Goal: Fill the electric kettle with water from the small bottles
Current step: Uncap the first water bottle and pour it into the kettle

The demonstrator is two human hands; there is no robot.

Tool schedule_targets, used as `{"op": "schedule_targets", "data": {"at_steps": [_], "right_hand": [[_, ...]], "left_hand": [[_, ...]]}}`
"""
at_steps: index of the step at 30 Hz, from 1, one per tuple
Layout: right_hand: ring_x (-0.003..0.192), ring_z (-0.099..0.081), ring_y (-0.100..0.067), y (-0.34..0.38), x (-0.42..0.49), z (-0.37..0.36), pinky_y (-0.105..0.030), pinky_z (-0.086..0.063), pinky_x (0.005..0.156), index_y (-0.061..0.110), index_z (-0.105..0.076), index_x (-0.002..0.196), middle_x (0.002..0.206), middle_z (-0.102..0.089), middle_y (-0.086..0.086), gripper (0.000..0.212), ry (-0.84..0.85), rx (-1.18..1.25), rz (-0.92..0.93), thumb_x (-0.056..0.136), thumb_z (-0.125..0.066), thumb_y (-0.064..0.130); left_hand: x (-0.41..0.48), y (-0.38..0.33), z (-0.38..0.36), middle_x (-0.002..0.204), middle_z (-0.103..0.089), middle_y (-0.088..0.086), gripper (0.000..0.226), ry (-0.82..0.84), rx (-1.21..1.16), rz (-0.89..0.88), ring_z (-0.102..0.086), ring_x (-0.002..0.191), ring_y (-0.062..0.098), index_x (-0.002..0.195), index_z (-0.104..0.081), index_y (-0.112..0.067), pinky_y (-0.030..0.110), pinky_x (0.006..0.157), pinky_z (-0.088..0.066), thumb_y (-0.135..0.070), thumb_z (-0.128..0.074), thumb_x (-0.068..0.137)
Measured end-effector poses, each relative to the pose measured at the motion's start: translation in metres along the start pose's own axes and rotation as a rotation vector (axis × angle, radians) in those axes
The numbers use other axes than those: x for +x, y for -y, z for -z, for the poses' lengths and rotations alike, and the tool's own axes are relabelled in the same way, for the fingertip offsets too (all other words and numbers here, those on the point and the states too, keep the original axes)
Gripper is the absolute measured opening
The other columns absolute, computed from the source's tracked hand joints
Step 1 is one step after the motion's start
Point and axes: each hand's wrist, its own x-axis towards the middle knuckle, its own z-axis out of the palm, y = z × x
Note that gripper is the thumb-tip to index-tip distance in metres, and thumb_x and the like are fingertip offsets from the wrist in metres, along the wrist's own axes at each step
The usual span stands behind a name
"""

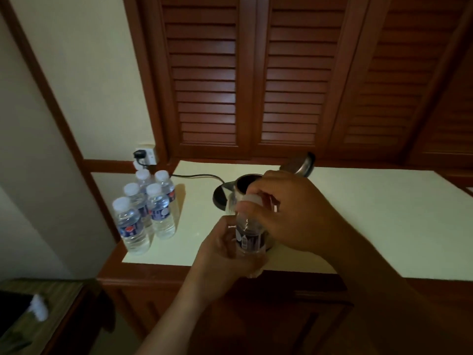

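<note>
i note a small clear bottle [247, 237], dark label, white cap [252, 199], upright just before the open-lidded kettle [243, 184]. left hand [225, 252] grips its body; right hand [289, 213] pinches the cap.

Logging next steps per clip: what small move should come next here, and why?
Probably twist the cap off with the right hand. The left hand grips the bottle, and the right hand's fingers curl round the white cap, which is on the neck. The kettle behind stands with its lid open, so pouring can follow.
</note>
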Motion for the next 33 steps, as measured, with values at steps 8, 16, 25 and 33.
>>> {"op": "schedule_targets", "data": {"at_steps": [8,16,25,33], "right_hand": [[0.113,-0.046,-0.003,-0.034,-0.015,0.033,-0.025,-0.039,0.095,0.034,-0.064,0.124,0.116,-0.054,0.021,0.027,0.238,0.009,0.042,0.100,-0.060,0.023],[0.123,-0.046,-0.009,-0.056,-0.042,0.028,-0.030,-0.044,0.102,0.023,-0.063,0.130,0.133,-0.056,0.010,0.049,0.187,0.063,0.106,0.092,-0.059,-0.007],[0.108,-0.053,0.002,-0.065,-0.075,0.016,-0.009,-0.041,0.089,0.024,-0.065,0.126,0.125,-0.053,0.011,0.039,-0.077,0.203,0.009,0.096,-0.061,-0.001],[0.093,-0.060,-0.006,-0.125,-0.108,-0.069,-0.031,-0.051,0.083,0.024,-0.066,0.102,0.100,-0.063,0.009,0.008,-0.143,0.173,-0.330,0.099,-0.063,0.031]], "left_hand": [[0.020,0.004,-0.002,0.118,-0.079,0.000,0.063,0.205,0.084,0.011,-0.075,0.110,0.020,0.126,-0.071,-0.028,0.037,0.090,-0.062,0.000,-0.092,0.074],[0.025,0.008,-0.013,0.113,-0.081,0.003,0.060,0.303,0.049,0.056,-0.077,0.106,0.021,0.123,-0.074,-0.023,0.031,0.085,-0.060,0.011,-0.086,0.075],[0.014,0.023,-0.022,0.117,-0.079,-0.002,0.052,0.229,0.058,0.090,-0.072,0.116,0.019,0.118,-0.076,-0.032,0.053,0.102,-0.057,0.003,-0.086,0.080],[0.002,0.028,-0.017,0.119,-0.079,-0.004,0.052,0.070,0.012,0.073,-0.073,0.111,0.013,0.125,-0.070,-0.023,0.028,0.089,-0.059,0.006,-0.081,0.083]]}}
